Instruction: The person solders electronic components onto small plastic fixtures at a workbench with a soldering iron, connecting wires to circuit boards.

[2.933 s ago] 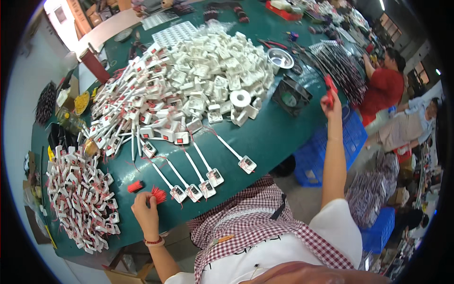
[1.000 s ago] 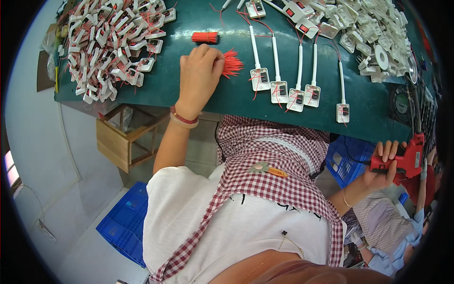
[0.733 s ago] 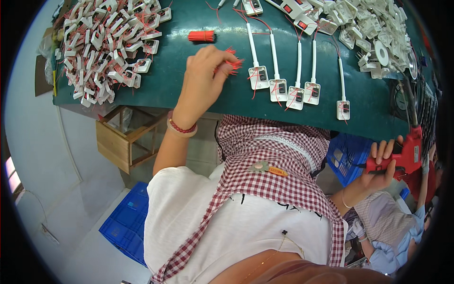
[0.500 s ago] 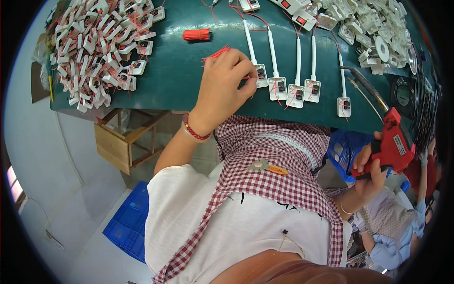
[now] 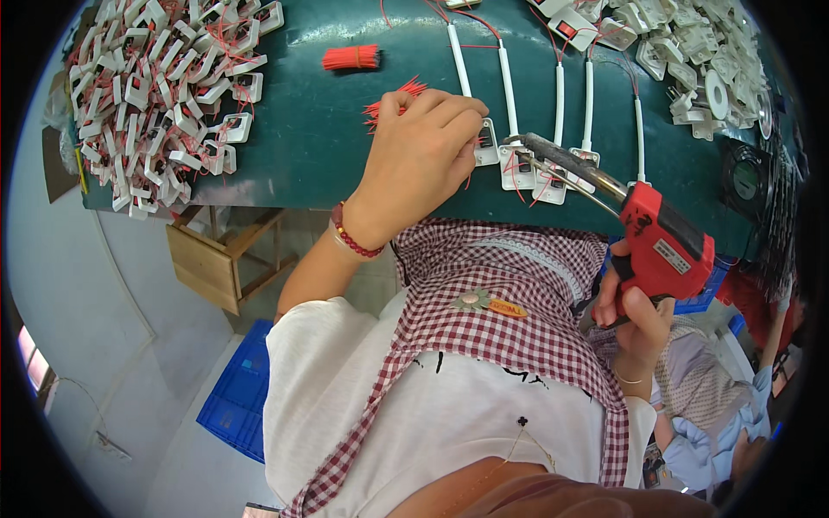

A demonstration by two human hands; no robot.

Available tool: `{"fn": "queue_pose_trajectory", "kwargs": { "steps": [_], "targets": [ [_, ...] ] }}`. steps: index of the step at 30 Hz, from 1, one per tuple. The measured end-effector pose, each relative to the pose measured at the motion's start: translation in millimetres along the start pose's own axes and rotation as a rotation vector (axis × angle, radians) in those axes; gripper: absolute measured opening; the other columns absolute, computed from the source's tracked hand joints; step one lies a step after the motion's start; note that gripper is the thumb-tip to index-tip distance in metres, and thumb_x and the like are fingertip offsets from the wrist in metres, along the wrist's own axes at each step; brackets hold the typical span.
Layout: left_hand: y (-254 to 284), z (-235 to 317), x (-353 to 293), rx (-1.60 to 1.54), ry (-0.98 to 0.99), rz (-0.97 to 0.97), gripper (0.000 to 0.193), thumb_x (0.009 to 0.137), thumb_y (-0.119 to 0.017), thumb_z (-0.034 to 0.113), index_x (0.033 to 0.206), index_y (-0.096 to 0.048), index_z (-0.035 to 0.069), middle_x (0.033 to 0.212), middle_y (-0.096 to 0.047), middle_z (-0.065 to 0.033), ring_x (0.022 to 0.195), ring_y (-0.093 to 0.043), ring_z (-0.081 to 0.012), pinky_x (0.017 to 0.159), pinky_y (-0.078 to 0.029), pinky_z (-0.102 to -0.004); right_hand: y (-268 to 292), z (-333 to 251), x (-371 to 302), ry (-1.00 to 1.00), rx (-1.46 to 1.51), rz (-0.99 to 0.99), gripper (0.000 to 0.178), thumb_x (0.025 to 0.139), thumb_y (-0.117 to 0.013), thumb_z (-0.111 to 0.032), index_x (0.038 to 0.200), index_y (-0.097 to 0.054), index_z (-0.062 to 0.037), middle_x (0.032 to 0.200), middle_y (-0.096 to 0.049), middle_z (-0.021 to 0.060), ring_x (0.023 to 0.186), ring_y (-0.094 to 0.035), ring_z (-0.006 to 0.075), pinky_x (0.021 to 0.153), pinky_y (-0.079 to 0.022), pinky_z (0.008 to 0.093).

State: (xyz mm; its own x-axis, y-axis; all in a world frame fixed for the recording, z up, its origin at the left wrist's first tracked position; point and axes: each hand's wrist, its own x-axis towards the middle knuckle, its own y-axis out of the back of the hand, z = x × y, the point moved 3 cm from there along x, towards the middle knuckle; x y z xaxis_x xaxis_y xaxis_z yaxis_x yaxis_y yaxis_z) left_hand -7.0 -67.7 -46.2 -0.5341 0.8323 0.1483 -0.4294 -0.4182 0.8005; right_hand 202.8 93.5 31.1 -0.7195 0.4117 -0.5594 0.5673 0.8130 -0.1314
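Observation:
My left hand [image 5: 416, 164] is pinched closed over the leftmost white plastic case [image 5: 487, 154]. Short red wire shows at its fingertips, though the fingers cover most of the pinch. In my right hand [image 5: 637, 315] is a red soldering gun [image 5: 672, 246], gripped by its handle. The gun's dark tip [image 5: 518, 141] points left and reaches over the row of cases, close to the top of the second case [image 5: 518, 175]. Each case in the row has a dark switch part, red wires and a white cable [image 5: 508, 91]. The gun partly covers the cases farther right.
A large heap of white cases with red wires [image 5: 164, 95] covers the table's left end. Loose red wires [image 5: 397, 99] and a tied red bundle [image 5: 351, 57] lie behind my left hand. More white parts [image 5: 704, 60] are piled at the right. Another person [image 5: 708, 388] is at lower right.
The soldering gun has swung left and its tip has come over the row of cases, my right hand moving with it. My left hand remains at the leftmost case. The view has shifted slightly.

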Motion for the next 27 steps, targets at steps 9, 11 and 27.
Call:
{"fn": "queue_pose_trajectory", "kwargs": {
  "steps": [9,11,27],
  "targets": [
    [-0.8,0.3,0.9,-0.004,-0.050,-0.008,0.010,0.074,-0.062,0.005,0.079,-0.053,0.007,0.106,-0.065,-0.0003,0.094,-0.059,-0.0187,0.083,-0.038,-0.0378,-8.7,8.0,7.0,-0.094,0.009,0.015,0.047,0.085,-0.060,-0.029,0.112,-0.045,0.0061,0.059,-0.050,0.0073,0.042,-0.041,0.0074,0.040,-0.037,0.0212],
    [-1.3,0.4,0.8,0.016,-0.054,-0.013,0.011,0.074,-0.063,0.005,0.081,-0.055,0.006,0.107,-0.065,-0.0015,0.095,-0.059,-0.0194,0.085,-0.039,-0.0386,-10.9,10.7,8.1,-0.104,0.010,0.017,0.045,0.086,-0.059,-0.029,0.110,-0.045,0.0052,0.058,-0.049,0.0066,0.041,-0.041,0.0072,0.039,-0.037,0.0214],
    [-0.4,0.3,-0.3,-0.075,-0.080,-0.041,0.014,0.071,-0.065,0.004,0.082,-0.057,0.005,0.111,-0.062,-0.0062,0.099,-0.057,-0.0253,0.087,-0.043,-0.0398,-17.1,11.4,4.4,-0.142,0.063,0.059,0.037,0.086,-0.058,-0.028,0.103,-0.045,0.0018,0.057,-0.049,0.0070,0.039,-0.039,0.0073,0.038,-0.036,0.0208]
  ]
}}
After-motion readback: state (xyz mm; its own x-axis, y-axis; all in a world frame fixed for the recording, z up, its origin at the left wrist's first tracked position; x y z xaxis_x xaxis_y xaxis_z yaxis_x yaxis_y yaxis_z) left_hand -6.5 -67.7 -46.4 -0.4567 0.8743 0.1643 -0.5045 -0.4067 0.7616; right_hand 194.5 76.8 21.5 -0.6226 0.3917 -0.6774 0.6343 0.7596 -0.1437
